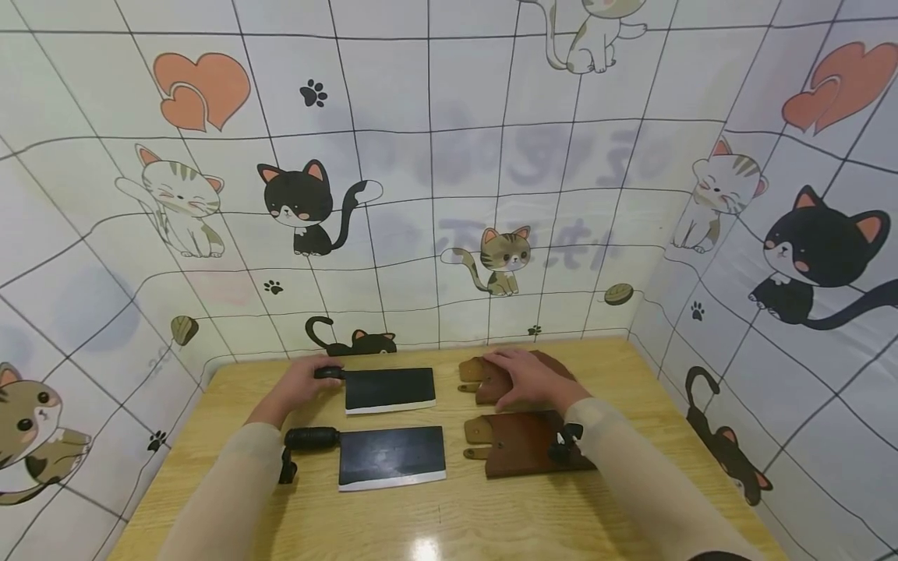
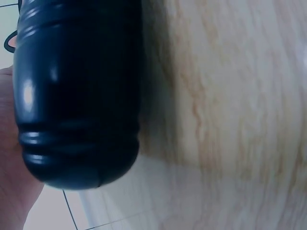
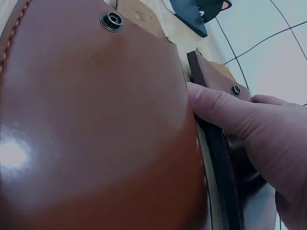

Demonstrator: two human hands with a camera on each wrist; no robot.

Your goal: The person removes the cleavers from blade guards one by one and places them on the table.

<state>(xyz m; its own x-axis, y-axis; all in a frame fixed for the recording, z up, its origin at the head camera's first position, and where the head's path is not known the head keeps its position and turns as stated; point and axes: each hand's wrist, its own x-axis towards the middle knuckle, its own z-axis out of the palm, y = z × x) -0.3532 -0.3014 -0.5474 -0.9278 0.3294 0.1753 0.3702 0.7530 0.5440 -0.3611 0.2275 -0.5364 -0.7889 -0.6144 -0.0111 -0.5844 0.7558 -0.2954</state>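
Note:
Two cleavers with dark blades and black handles lie one behind the other on the table, blades to the right. My left hand [image 1: 302, 386] holds the handle end of the far cleaver [image 1: 390, 389]. The ribbed handle of the near cleaver [image 1: 393, 456] fills much of the left wrist view, hiding most of that hand. To the right lie two brown leather sheaths with snap straps. My right hand [image 1: 529, 380] grips the far sheath [image 1: 494, 384] across its width, thumb at its near edge. Below that wrist lies the near sheath [image 1: 519, 444], its snap stud visible in the right wrist view.
The light wooden table [image 1: 435, 522] meets a white grid-patterned cloth wall [image 1: 400, 234] printed with cats, hearts and paws. Similar cloth closes off the left and right sides. Bare wood separates the blades from the sheaths.

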